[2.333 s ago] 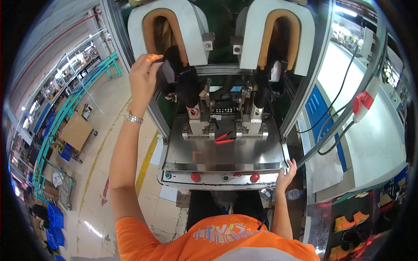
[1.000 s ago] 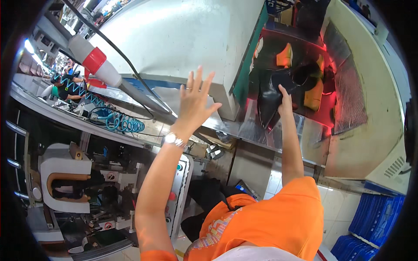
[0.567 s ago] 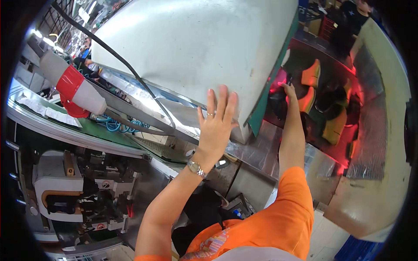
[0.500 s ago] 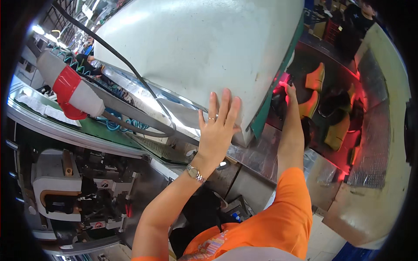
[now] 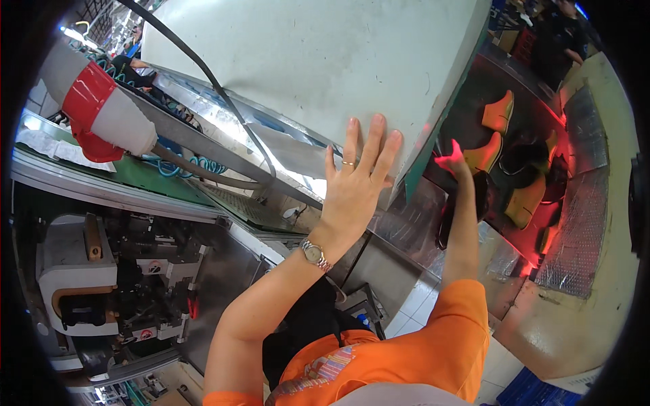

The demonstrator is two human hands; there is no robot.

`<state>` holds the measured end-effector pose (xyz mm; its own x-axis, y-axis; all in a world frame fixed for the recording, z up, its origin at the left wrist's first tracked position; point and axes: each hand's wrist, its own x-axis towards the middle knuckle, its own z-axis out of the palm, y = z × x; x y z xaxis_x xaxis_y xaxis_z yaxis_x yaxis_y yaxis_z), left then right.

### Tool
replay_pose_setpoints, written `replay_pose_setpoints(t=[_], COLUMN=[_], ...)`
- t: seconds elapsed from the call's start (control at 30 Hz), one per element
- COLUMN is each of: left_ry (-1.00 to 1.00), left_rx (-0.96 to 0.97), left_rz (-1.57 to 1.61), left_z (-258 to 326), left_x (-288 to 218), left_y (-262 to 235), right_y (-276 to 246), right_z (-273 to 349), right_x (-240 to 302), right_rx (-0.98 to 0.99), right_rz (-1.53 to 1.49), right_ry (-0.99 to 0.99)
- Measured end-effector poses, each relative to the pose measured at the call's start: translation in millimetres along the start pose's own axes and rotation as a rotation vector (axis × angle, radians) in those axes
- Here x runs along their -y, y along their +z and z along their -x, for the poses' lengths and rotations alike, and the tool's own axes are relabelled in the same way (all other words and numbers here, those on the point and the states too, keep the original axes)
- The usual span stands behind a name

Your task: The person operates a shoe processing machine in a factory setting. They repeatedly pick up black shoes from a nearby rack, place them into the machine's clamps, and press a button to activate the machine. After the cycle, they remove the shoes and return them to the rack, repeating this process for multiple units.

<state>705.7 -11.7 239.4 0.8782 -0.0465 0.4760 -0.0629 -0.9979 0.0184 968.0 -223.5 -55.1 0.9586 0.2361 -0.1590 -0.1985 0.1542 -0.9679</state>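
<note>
Pressing flat, fingers spread, the left hand (image 5: pixel 353 189) rests on the grey machine housing (image 5: pixel 305 61). At two o'clock, the right hand (image 5: pixel 452 159) reaches toward a dark shoe (image 5: pixel 467 203); its grip can't be made out.

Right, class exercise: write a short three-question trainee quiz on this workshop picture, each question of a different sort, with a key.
1. True or false: the left hand lies flat, fingers spread, against the pale machine housing.
2. Multiple choice: the right hand reaches into A) a blue crate, B) the red-lit chamber, C) a cardboard box.
3. Fill in: on the left wrist sits a ____.

Key: 1 true. 2 B, where yellow shoe parts and dark ones sit. 3 wristwatch.
</note>
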Motion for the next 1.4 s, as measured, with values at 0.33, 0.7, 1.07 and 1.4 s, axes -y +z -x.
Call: replay_pose_setpoints(t=[0.33, 0.7, 1.07, 1.4], left_ry=[0.022, -0.013, 0.028, 0.018], left_rx=[-0.048, -0.036, -0.017, -0.018], left_rz=[0.004, 0.023, 0.014, -0.03], left_z=[-3, 2, -5, 0], left_x=[-4, -2, -4, -4], left_y=[-2, 1, -1, -8], right_y=[11, 42, 2, -30], right_z=[-55, -58, -72, 184], right_x=[-11, 31, 19, 99], right_rx=[0.117, -0.302, -0.227, -0.586], right_rz=[0.248, -0.127, -0.147, 1.48], right_ry=[-0.354, -0.101, -0.047, 0.184])
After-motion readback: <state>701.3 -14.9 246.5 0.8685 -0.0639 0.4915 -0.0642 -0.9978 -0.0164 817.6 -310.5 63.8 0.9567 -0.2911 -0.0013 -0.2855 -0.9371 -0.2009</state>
